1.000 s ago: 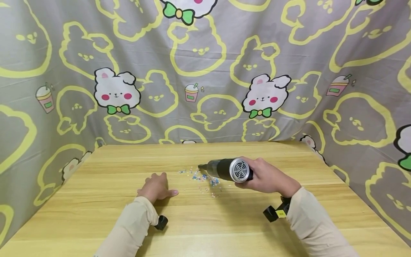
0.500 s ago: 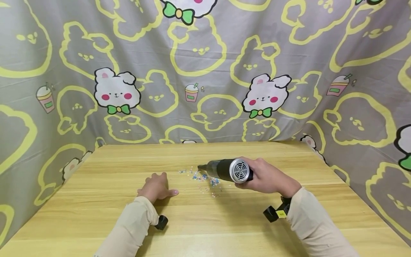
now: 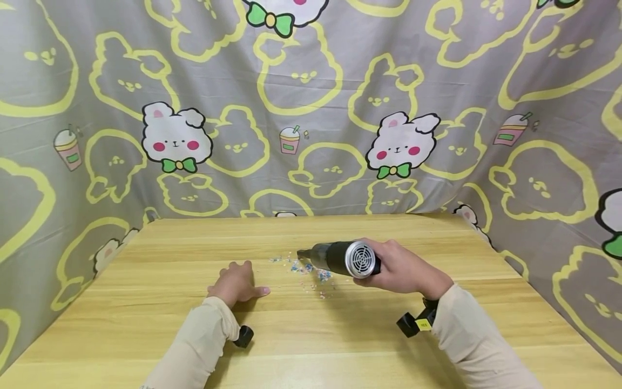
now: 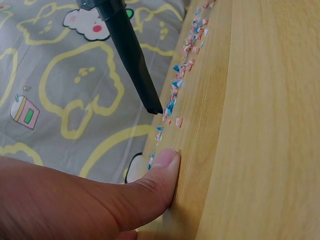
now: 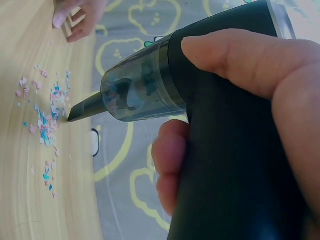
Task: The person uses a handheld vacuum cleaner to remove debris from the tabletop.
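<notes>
My right hand [image 3: 400, 267] grips a black handheld vacuum cleaner [image 3: 337, 256], its fingers wrapped round the handle and the thumb along the body. In the right wrist view, the clear dust cup [image 5: 142, 85] has some bits inside. The narrow nozzle [image 5: 86, 107] points down at the edge of scattered paper scraps [image 5: 47, 125] in pink, blue and white. My left hand [image 3: 236, 283] rests on the table left of the scraps, fingers spread and holding nothing. Its thumb [image 4: 157, 182] lies on the wood close to several scraps [image 4: 180, 82].
The wooden table [image 3: 291, 335] stretches under both arms. A grey patterned curtain [image 3: 311, 124] hangs behind it and along both sides. Each wrist carries a small black camera, such as the left one [image 3: 244, 336].
The vacuum cleaner and my right hand have shifted very slightly to the left, its nozzle moving a little over the scraps' far edge. My left hand has stayed in place.
</notes>
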A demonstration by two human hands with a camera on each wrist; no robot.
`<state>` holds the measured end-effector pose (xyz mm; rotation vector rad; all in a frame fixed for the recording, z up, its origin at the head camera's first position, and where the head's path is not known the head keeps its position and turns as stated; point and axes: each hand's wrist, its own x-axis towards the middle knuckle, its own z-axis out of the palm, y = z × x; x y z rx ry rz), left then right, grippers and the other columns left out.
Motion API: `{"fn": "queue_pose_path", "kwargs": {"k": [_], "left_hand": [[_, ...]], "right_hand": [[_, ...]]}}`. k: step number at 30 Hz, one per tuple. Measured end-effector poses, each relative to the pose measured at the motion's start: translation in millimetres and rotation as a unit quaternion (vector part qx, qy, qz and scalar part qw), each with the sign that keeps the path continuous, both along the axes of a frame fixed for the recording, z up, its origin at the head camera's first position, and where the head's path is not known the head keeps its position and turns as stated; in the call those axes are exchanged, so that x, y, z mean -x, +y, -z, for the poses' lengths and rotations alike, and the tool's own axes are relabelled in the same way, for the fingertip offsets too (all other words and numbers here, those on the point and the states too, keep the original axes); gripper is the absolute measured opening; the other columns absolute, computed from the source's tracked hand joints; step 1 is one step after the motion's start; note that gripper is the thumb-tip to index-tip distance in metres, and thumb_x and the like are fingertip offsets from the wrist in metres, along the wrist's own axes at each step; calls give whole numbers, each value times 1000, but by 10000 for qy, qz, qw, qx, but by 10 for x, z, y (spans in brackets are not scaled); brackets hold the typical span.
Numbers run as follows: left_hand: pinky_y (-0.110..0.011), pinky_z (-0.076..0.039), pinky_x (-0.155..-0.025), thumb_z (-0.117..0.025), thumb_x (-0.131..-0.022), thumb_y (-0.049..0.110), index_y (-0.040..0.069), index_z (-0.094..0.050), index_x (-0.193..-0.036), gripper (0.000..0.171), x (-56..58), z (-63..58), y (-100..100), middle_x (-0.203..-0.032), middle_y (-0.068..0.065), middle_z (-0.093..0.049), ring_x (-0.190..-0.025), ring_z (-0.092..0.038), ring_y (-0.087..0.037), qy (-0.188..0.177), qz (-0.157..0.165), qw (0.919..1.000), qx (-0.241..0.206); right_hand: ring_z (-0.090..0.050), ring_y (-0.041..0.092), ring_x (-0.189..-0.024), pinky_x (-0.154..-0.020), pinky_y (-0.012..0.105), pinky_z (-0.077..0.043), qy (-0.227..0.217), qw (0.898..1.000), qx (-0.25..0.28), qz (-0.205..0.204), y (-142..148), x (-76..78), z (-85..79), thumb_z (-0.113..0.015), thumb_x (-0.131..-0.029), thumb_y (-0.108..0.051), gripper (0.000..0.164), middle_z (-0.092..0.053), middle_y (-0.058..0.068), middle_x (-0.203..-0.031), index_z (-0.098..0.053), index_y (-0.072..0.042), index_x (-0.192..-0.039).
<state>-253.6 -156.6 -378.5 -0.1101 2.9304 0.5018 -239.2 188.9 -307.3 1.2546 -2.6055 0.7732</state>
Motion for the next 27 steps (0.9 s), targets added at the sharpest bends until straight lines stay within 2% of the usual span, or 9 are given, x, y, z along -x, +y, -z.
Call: {"fn": "queue_pose_path", "kwargs": {"k": [27], "left_hand": [[-86, -25, -84, -74, -75, 52, -2, -43, -134, 86, -31, -28, -8, -135, -40, -35, -122, -31, -59, -18, -2, 10000, 34]], "right_hand": [[-64, 7, -85, -77, 38, -56, -97, 9999, 83, -36, -73, 22, 73, -79, -77, -26, 54, -70, -1, -97, -53, -15, -122]]}}
